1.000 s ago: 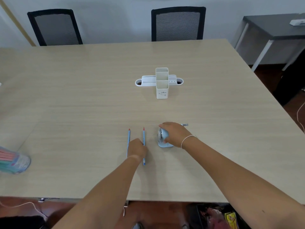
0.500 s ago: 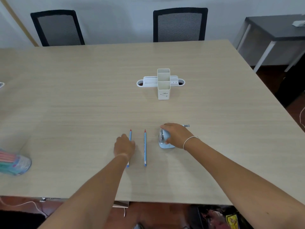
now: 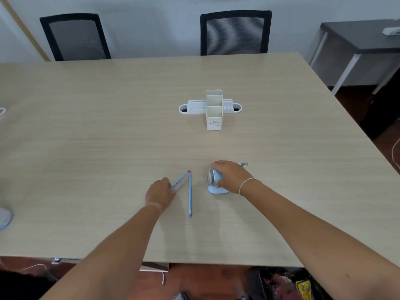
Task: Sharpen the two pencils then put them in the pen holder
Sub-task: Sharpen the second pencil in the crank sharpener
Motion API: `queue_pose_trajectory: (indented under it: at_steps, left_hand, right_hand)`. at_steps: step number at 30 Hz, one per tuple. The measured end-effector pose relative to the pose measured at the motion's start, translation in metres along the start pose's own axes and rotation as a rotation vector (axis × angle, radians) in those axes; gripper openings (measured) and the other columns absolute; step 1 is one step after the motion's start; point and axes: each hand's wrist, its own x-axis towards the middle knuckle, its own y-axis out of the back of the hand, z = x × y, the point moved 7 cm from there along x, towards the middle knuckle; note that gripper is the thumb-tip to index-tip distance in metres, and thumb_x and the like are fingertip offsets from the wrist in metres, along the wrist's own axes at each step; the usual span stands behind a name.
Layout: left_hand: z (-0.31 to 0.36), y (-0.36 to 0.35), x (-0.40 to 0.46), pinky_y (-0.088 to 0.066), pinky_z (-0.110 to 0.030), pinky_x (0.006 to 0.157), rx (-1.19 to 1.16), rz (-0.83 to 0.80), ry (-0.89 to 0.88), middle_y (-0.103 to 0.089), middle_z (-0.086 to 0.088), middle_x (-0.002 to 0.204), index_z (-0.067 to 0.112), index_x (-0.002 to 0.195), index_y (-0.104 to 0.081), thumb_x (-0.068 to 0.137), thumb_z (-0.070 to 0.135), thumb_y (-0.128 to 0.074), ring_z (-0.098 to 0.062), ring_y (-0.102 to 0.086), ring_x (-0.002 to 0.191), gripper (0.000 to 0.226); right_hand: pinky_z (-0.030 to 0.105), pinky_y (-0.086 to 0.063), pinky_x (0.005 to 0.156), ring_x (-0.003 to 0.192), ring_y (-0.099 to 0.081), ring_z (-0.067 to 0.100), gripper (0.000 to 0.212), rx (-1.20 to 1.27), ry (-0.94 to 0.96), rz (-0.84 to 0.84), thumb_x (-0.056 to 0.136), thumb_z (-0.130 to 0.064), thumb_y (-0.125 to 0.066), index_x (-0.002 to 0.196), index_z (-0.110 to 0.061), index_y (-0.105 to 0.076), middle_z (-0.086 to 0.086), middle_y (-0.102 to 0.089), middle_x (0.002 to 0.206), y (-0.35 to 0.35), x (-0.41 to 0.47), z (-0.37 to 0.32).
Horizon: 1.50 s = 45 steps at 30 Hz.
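Two blue pencils with red tips are on the wooden table point(image 3: 108, 148). My left hand point(image 3: 160, 192) pinches the left pencil point(image 3: 179, 180), which now slants so its tip meets the tip of the second pencil point(image 3: 189, 193). That second pencil lies flat, pointing away from me. My right hand point(image 3: 230, 176) grips the top of a light blue crank sharpener point(image 3: 213, 184), whose handle point(image 3: 243, 164) sticks out behind the hand. The white pen holder point(image 3: 213, 114) stands farther back at the table's middle, its compartments showing nothing inside.
Two black mesh chairs point(image 3: 235, 32) stand behind the table's far edge. A dark side table point(image 3: 357, 40) is at the back right. A clear container point(image 3: 5, 217) sits at the left edge. The near table edge runs below my forearms.
My left hand moved from the right pencil to the left one and took hold of it, swinging its tip rightward toward the other pencil's tip. My right hand stayed on the sharpener.
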Motion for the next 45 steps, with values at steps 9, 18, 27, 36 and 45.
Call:
queue_pose_trajectory:
  at_steps: [9, 18, 27, 36, 45]
  left_hand:
    - [0.033, 0.026, 0.0, -0.041, -0.035, 0.086, 0.15, 0.066, -0.385, -0.066, -0.001, 0.103, 0.017, 0.101, -0.059, 0.091, 0.018, -0.049, -0.025, -0.053, 0.098, 0.015]
    - [0.041, 0.026, -0.001, -0.042, -0.036, 0.086, 0.138, 0.057, -0.412, -0.065, -0.002, 0.104, 0.018, 0.102, -0.06, 0.092, 0.017, -0.048, -0.026, -0.052, 0.098, 0.016]
    - [0.057, 0.021, -0.004, -0.042, -0.036, 0.088, 0.072, 0.031, -0.468, -0.066, 0.001, 0.105, 0.019, 0.103, -0.063, 0.092, 0.017, -0.049, -0.025, -0.054, 0.099, 0.017]
    - [0.067, 0.009, 0.005, -0.046, -0.034, 0.09, 0.119, -0.068, -0.506, -0.064, -0.005, 0.108, 0.015, 0.113, -0.067, 0.096, 0.015, -0.047, -0.023, -0.057, 0.103, 0.027]
    - [0.074, 0.006, 0.005, -0.046, -0.035, 0.084, 0.187, -0.076, -0.564, -0.062, -0.01, 0.11, 0.011, 0.115, -0.067, 0.096, 0.009, -0.044, -0.03, -0.059, 0.101, 0.03]
  right_hand:
    - [0.036, -0.037, 0.103, 0.126, -0.042, 0.025, 0.055, 0.012, -0.011, -0.006, 0.077, -0.009, -0.067, 0.128, -0.009, -0.045, 0.007, -0.049, 0.135, 0.001, -0.002, 0.0]
    - [0.042, -0.041, 0.098, 0.119, -0.049, 0.027, 0.046, 0.014, -0.016, -0.005, 0.075, -0.006, -0.067, 0.119, -0.004, -0.051, 0.009, -0.054, 0.127, 0.001, -0.001, 0.001]
    - [0.042, -0.039, 0.102, 0.124, -0.044, 0.026, 0.052, -0.002, -0.015, -0.006, 0.076, -0.009, -0.067, 0.124, -0.007, -0.047, 0.008, -0.05, 0.133, 0.0, -0.001, 0.002]
    - [0.036, -0.034, 0.106, 0.131, -0.037, 0.024, 0.063, 0.015, -0.025, -0.009, 0.078, -0.013, -0.067, 0.134, -0.012, -0.038, 0.005, -0.044, 0.141, 0.0, -0.001, 0.002]
    - [0.034, -0.033, 0.107, 0.133, -0.033, 0.021, 0.062, 0.027, -0.021, 0.029, 0.08, -0.011, -0.065, 0.135, -0.013, -0.037, 0.002, -0.041, 0.143, -0.002, -0.001, 0.004]
